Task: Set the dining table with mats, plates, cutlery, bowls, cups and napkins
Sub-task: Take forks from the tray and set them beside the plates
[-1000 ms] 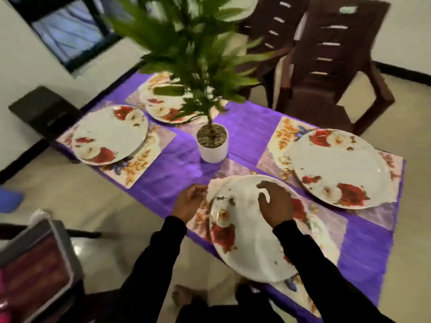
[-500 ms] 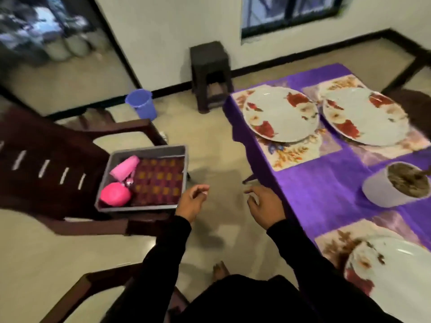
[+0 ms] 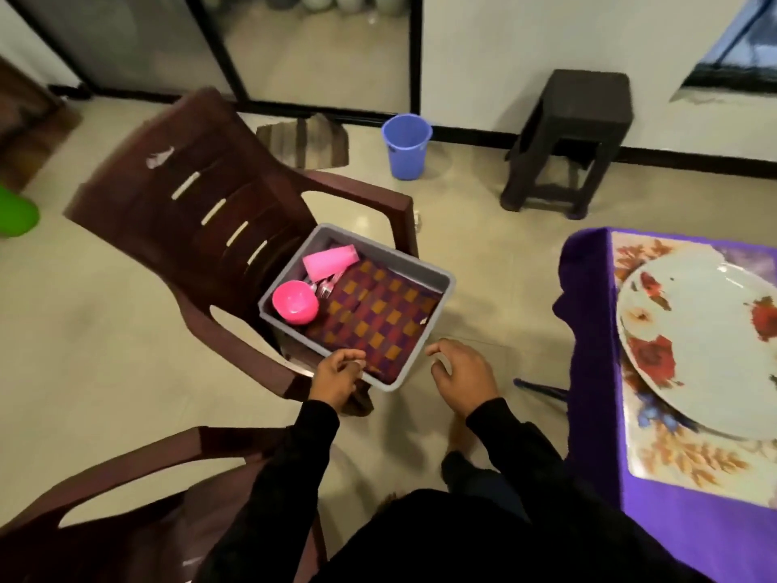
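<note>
Grey rectangular plastic tub, on the seat of a dark brown plastic armchair, front corner overhanging the seat's front edge. Contents:
- Folded checked cloths in maroon, purple and orange, filling most of the tub floor, right and front portions.
- Pink plastic cup, lying on its side at the tub's back-left corner.
- Pink plastic bowl, upright against the left wall, just in front of the cup.
- Clear or silver cutlery, fork tines visible, between cup and bowl; material hard to tell in the blur.

Left hand, black sleeve, at the tub's front-left rim, fingers loosely curled, gripping nothing visible; contact with the rim possibly made, cannot tell.
Right hand, black sleeve, just beside the tub's front corner, apart from it, fingers loosely curled and holding nothing.

Table under purple cloth, at right. Near its left edge: floral-printed rectangular place mat, carrying a large round white plate with red flower pattern.

Second brown plastic chair, lower left. Blue plastic bucket on the floor by the wall. Dark square stool near the wall, beyond the table's far corner.
</note>
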